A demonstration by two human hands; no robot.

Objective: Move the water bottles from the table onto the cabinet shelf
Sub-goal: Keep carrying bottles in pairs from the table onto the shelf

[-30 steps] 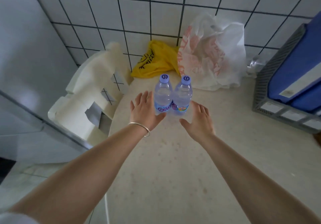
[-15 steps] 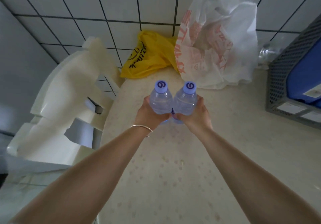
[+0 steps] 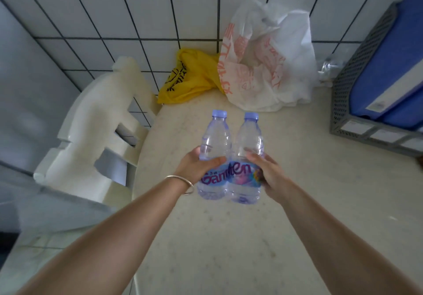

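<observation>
Two water bottles are held side by side above the middle of the pale speckled bench (image 3: 229, 249), touching along their labels and tilted with their caps toward the far edge. The left hand (image 3: 194, 166) curls round the left bottle (image 3: 215, 148) at the top of its label, thumb lying across the front, and a thin metal bangle (image 3: 183, 183) circles that wrist. The right hand (image 3: 270, 173) grips the right bottle (image 3: 248, 143) from the outer side, its fingers bent over the clear plastic just above the label. Both bottles have pale purple caps and blue labels with purple lettering; neither base looks to be resting on the bench. At the far edge, against the white tiled wall (image 3: 137, 15), a crumpled yellow bag (image 3: 190, 77) lies just beside a white plastic bag with orange print (image 3: 263, 65). Near the far right corner stands a grey perforated crate (image 3: 350, 102) holding blue folders (image 3: 393, 65). Off the left edge of the bench is a white moulded chair (image 3: 91, 123).
</observation>
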